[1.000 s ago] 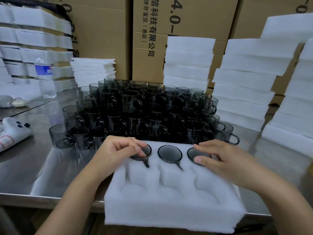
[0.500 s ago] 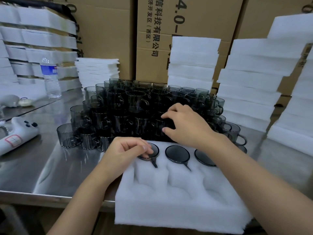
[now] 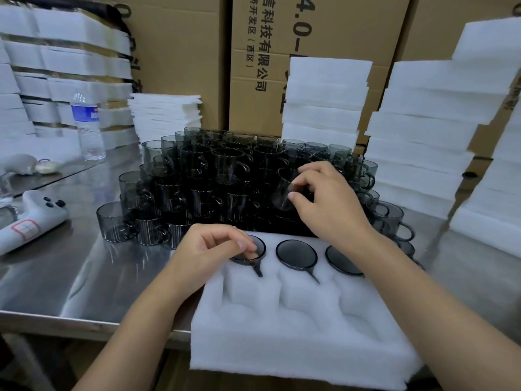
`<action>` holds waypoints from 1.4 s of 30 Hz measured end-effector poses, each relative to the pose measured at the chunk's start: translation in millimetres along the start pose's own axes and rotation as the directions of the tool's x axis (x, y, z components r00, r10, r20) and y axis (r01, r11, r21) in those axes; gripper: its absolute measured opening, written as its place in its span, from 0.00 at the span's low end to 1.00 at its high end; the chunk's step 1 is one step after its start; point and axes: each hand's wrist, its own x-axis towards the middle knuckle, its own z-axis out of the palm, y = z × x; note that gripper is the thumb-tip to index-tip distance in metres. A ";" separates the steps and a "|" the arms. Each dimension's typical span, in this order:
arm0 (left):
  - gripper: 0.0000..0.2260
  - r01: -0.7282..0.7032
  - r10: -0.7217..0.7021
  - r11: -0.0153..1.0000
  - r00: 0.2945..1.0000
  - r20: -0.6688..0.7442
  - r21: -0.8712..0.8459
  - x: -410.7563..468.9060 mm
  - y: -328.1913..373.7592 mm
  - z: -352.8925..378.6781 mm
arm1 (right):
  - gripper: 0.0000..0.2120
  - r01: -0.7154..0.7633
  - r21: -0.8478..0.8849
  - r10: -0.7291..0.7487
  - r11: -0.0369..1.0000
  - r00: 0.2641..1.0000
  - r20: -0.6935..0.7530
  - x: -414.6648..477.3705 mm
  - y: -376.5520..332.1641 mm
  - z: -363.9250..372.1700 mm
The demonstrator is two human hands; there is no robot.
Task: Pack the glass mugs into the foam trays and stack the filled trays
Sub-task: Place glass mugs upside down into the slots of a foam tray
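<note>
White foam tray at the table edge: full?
Partly filled: the white foam tray holds three dark glass mugs in its far row; near pockets show only foam.

**Hemmed Behind and Right, Open Left**

Blocked behind the tray point(image 3: 296, 328) by massed mugs point(image 3: 208, 176), tiered and tight against its far edge. Hemmed on the right by foam stacks point(image 3: 423, 142), with a narrow strip of table point(image 3: 451, 266) beside the mugs. Walled at the back by boxes point(image 3: 324, 32). Filled along the tray's far row with three seated mugs point(image 3: 296, 253); lay open across the nearer pockets. Crossed over the tray's right side by the right arm, right hand point(image 3: 329, 198) pinching a mug point(image 3: 283, 193) among the pile. Covered at the far-left mug point(image 3: 260, 246) by the left hand point(image 3: 208, 249), gripping its rim. Offered bare steel left of the tray, bounded farther left by a device point(image 3: 31, 218) and a bottle point(image 3: 87, 128).
</note>
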 end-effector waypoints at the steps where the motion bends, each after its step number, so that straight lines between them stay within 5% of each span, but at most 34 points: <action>1: 0.09 -0.006 0.006 1.000 1.000 0.005 0.004 -0.5 0.1 -0.4 | 0.01 -0.008 0.032 0.009 0.999 1.000 -0.025 -1.1 -1.3 -2.0; 10: 0.16 0.052 -0.052 0.999 0.998 0.018 0.009 0.5 0.2 -1.3 | 0.06 0.070 0.420 -0.052 0.905 0.997 -0.055 -35.0 -19.7 -4.5; 15: 0.15 0.068 -0.068 0.996 0.998 0.008 -0.050 1.1 0.7 1.4 | 0.03 0.227 0.307 -0.261 0.924 0.963 0.074 -52.2 -16.0 5.4; 18: 0.15 0.053 -0.052 0.997 0.998 0.020 -0.058 0.9 1.7 1.7 | 0.09 0.281 0.309 -0.310 0.909 0.950 0.046 -53.8 -16.7 6.4; 23: 0.14 0.060 -0.058 0.996 0.998 0.024 -0.063 -0.2 0.4 -0.3 | 0.27 0.269 0.419 -0.291 0.867 0.957 -0.011 -54.5 -19.7 4.1; 34: 0.22 0.055 -0.050 0.994 0.997 0.057 -0.090 -2.3 1.0 -2.1 | 0.27 0.238 0.416 -0.272 0.878 0.962 0.024 -55.7 -21.2 0.5; 42: 0.12 0.101 -0.092 0.981 0.994 0.057 -0.165 -2.4 -0.8 -4.6 | 0.30 0.324 0.345 -0.370 0.881 0.926 0.076 -55.7 -19.1 0.4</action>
